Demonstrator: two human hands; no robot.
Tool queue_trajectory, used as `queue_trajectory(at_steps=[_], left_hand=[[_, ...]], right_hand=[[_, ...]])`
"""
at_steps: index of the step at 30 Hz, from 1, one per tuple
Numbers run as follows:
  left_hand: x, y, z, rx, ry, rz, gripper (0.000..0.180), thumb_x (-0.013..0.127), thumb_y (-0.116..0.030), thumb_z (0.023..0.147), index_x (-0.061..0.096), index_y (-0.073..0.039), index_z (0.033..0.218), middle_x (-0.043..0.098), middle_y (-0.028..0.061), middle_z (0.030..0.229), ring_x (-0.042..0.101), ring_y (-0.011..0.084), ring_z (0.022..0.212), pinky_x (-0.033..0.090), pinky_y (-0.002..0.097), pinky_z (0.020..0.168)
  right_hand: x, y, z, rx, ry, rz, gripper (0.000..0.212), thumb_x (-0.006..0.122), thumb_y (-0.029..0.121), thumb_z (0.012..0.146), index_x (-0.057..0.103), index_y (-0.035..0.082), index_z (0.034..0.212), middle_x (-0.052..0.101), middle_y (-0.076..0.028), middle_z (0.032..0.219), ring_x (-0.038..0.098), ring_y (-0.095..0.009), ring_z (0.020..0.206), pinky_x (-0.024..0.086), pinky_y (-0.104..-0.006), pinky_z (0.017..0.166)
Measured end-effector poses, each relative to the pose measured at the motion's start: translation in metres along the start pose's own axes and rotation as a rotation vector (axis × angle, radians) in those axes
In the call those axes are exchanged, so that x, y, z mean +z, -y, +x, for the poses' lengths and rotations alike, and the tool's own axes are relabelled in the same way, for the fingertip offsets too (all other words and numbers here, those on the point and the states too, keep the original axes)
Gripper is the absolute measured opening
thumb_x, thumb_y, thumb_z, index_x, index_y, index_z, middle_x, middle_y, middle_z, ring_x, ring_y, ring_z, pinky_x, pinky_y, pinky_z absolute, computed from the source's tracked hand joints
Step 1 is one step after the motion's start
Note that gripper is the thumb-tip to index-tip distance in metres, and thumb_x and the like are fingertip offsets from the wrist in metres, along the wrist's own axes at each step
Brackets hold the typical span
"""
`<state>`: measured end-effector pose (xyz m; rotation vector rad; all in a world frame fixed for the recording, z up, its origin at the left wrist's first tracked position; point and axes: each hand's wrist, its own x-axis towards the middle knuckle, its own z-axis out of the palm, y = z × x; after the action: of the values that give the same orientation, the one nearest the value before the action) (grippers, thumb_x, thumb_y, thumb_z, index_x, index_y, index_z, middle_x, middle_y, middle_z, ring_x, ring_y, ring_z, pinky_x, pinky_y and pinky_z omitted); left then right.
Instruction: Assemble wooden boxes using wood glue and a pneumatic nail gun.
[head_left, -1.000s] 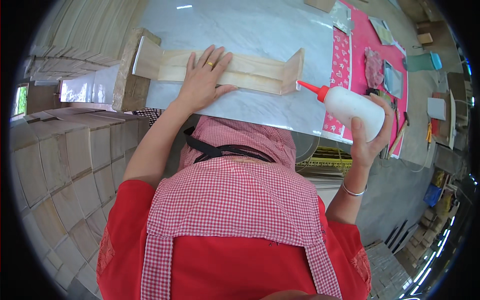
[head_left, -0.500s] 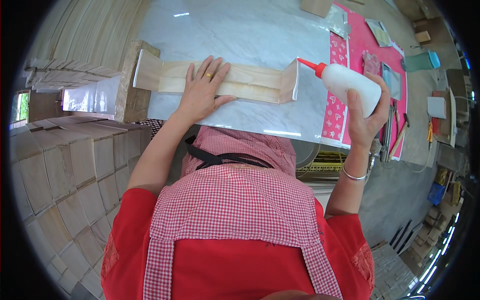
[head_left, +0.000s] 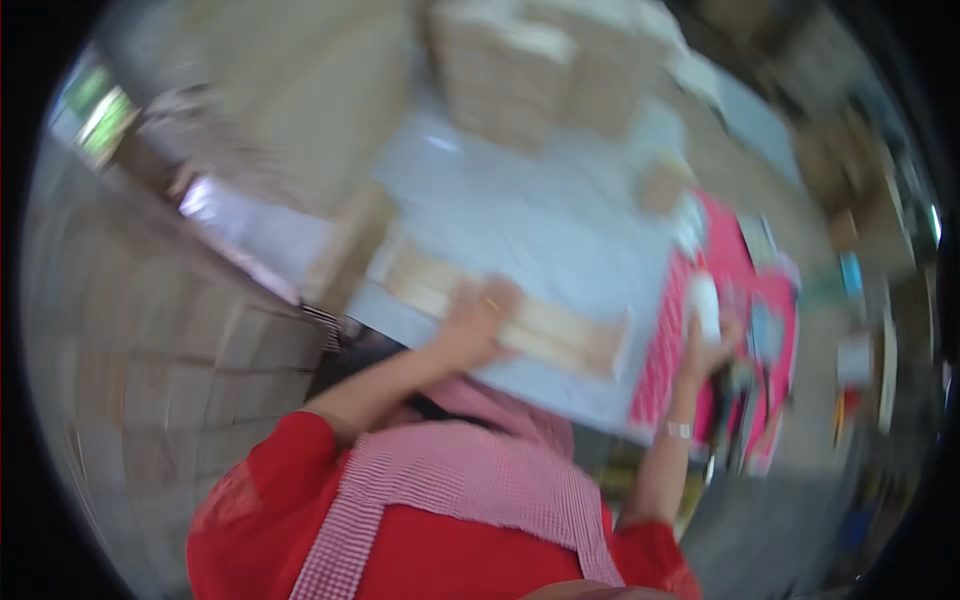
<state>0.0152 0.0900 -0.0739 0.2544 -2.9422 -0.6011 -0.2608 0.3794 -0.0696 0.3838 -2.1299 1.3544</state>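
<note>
Motion smears this moment's picture. My left hand (head_left: 478,322) lies on the middle of a shallow pale wooden tray-like piece (head_left: 565,335). Its fingers reach across the wood and the thumb sits toward the near edge; they look spread, though blurred. The piece has a board standing up at each end and rests on the bluish marble-patterned tabletop (head_left: 510,230). Off to the right, my right hand (head_left: 708,350) is closed round a white squeeze bottle (head_left: 703,305) with a red nozzle. The bottle stands roughly upright in my grip, nozzle up, apart from the wood.
A pink patterned cloth (head_left: 660,375) covers the table's right side, with tools on it. Blurred stacks of wood (head_left: 500,75) stand at the back. A thick wooden block (head_left: 352,250) borders the left end. More stacked boards (head_left: 150,370) fill the left side.
My view has swung, so the tabletop appears tilted and lower. The bottle has gone from slanting over the piece's right end to upright over the pink cloth. My left hand stays on the wood.
</note>
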Motion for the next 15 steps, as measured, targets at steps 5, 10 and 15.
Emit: queue_trajectory(at_steps=[5, 10, 15], left_hand=[[-0.043, -0.010, 0.018, 0.069, 0.018, 0.085, 0.087, 0.076, -0.048, 0.077, 0.040, -0.008, 0.146, 0.030, 0.0182, 0.157, 0.026, 0.0357, 0.147, 0.024, 0.0665, 0.112], [-0.276, -0.019, 0.047, 0.261, -0.780, 0.398, 0.041, 0.077, -0.034, 0.078, 0.065, -0.007, 0.107, 0.059, 0.0147, 0.126, 0.058, 0.0342, 0.113, 0.046, 0.0461, 0.098], [-0.518, 0.025, 0.090, -0.347, -1.002, 0.716, 0.062, 0.063, -0.059, 0.086, 0.072, -0.003, 0.110, 0.067, 0.0188, 0.115, 0.062, 0.0356, 0.111, 0.050, 0.0466, 0.092]], right_hand=[[0.037, -0.053, 0.012, 0.101, 0.094, -0.135, 0.042, 0.080, 0.016, 0.074, 0.048, 0.000, 0.096, 0.053, -0.013, 0.096, 0.052, -0.028, 0.090, 0.045, -0.0407, 0.084], [0.041, -0.025, 0.021, 0.059, 0.187, -0.260, 0.033, 0.072, 0.018, 0.083, 0.051, -0.003, 0.098, 0.054, -0.018, 0.097, 0.053, -0.034, 0.091, 0.044, -0.0428, 0.086], [0.003, -0.020, 0.018, -0.003, 0.153, -0.222, 0.034, 0.068, 0.014, 0.088, 0.055, -0.004, 0.112, 0.059, -0.020, 0.110, 0.057, -0.035, 0.103, 0.045, -0.0426, 0.092]])
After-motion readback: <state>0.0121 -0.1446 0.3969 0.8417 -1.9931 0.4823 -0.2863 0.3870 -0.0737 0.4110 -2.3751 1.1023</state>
